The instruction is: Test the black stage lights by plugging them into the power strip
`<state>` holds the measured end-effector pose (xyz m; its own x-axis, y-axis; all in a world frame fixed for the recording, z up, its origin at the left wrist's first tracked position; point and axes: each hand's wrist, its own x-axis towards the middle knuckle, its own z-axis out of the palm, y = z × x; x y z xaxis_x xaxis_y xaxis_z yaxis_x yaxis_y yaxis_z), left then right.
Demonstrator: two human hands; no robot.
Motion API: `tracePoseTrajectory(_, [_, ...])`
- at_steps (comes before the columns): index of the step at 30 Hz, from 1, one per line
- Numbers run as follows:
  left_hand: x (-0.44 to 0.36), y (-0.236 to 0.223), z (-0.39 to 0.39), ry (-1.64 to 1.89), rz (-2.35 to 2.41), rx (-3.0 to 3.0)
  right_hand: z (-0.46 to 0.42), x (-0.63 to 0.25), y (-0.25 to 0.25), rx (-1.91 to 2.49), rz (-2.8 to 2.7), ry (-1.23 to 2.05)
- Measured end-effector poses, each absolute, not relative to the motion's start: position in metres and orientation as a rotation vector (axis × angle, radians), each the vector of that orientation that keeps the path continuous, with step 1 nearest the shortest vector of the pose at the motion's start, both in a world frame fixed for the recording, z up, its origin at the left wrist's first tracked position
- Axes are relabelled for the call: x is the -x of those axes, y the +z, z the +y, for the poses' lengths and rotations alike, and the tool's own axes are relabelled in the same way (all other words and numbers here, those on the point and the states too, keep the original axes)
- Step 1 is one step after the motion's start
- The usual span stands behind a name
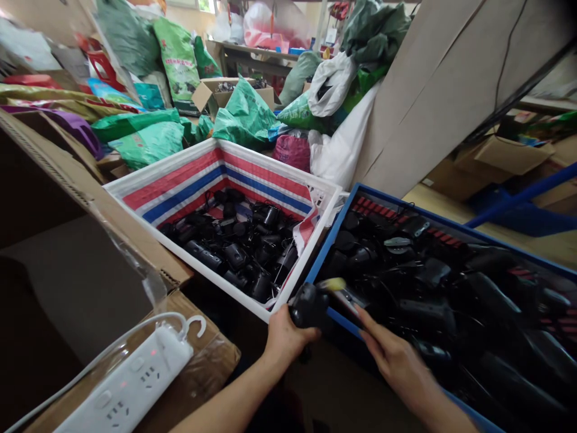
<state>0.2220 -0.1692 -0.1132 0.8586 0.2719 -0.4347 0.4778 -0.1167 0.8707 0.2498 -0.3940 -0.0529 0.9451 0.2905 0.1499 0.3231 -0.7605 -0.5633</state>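
Note:
My left hand (288, 337) grips a rounded black plastic device (309, 304), fingers wrapped round it, close to the near corner of the white crate. To its right, my right hand (396, 361) is closed on a slim, light-coloured tool (349, 299). A blurred yellowish tip (333, 284) shows just above the black device; I cannot tell what kind of tool it is. Many similar black plastic pieces (237, 255) lie in the white crate (234, 300). More black pieces (426, 313) fill the blue crate (336, 225) beside it.
A white power strip (130, 385) with lit red lights rests on cardboard at the lower left, beside a big open carton (112, 222). Green sacks (246, 114) and other bags are heaped behind the crates. A slanting pale panel (419, 90) stands behind the blue crate.

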Motion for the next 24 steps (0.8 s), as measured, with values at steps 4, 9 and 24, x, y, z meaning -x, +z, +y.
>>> tracePoseTrajectory(4, [-0.22, -0.115, -0.17, -0.184, 0.612, -1.645, -0.411, -0.255, -0.094, 2.636, -0.353, 0.35])
tracePoseTrajectory(9, [-0.217, -0.111, -0.165, -0.228, 0.659, -1.444, -0.405, -0.264, -0.081, 2.53, -0.232, 0.241])
tracePoseTrajectory(24, [-0.158, -0.08, -0.115, -0.523, 0.38, -0.428, -0.307, -0.304, -0.153, 2.698, -0.418, 0.209])
